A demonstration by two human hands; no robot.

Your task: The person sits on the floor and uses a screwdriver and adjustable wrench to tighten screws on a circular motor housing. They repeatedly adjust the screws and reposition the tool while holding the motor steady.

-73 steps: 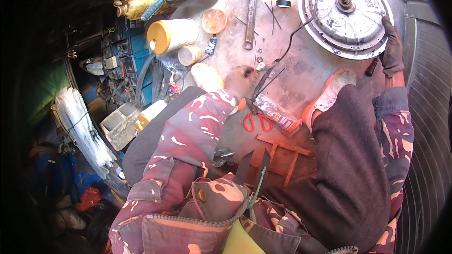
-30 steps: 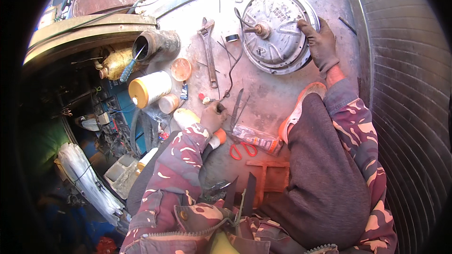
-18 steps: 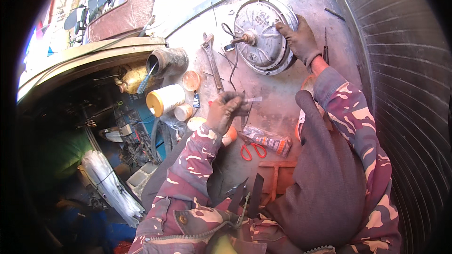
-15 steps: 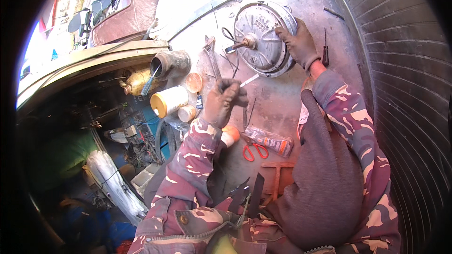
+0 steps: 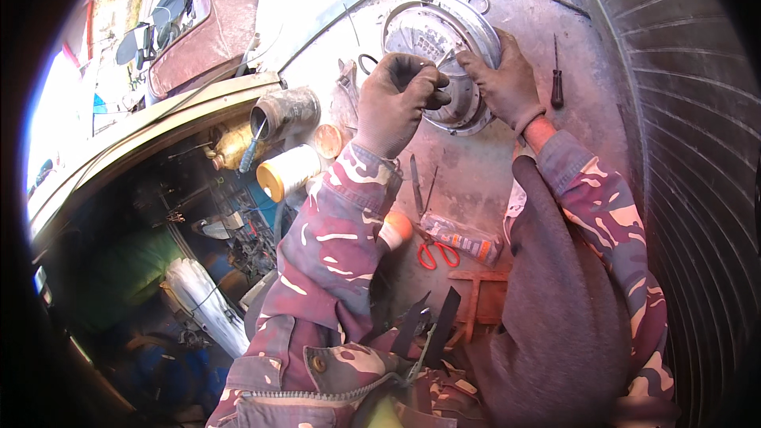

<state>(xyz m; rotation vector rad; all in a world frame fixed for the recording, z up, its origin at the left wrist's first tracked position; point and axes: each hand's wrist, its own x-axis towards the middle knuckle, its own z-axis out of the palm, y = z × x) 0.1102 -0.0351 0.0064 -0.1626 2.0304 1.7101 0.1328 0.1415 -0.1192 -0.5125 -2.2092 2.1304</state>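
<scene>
A round grey metal hub motor (image 5: 424, 28) with a ribbed face lies on the metal worktop. My gloved right hand (image 5: 507, 79) grips its right rim, thumb on the face and fingers around the edge. In front of the motor, my gloved left hand (image 5: 400, 103) is closed in a pinch, covering the centre shaft. A thin pale strip (image 5: 447, 56) shows just beyond its fingertips, against the motor face; most of it is hidden. Left of that hand lies an adjustable wrench (image 5: 346, 83), partly covered by the glove.
A screwdriver (image 5: 557, 89) lies to the right, beside a ribbed metal wall (image 5: 690, 127). Nearer me are red-handled scissors (image 5: 437, 254) and a clear packet (image 5: 462, 237). At left stand a yellow-lidded tub (image 5: 287, 172) and a metal cylinder (image 5: 291, 111). A metal ring (image 5: 478, 4) lies behind the motor.
My left hand has moved up and to the right, from beside the wrench to in front of the motor's face, taking the pale strip along. My right hand keeps hold of the rim.
</scene>
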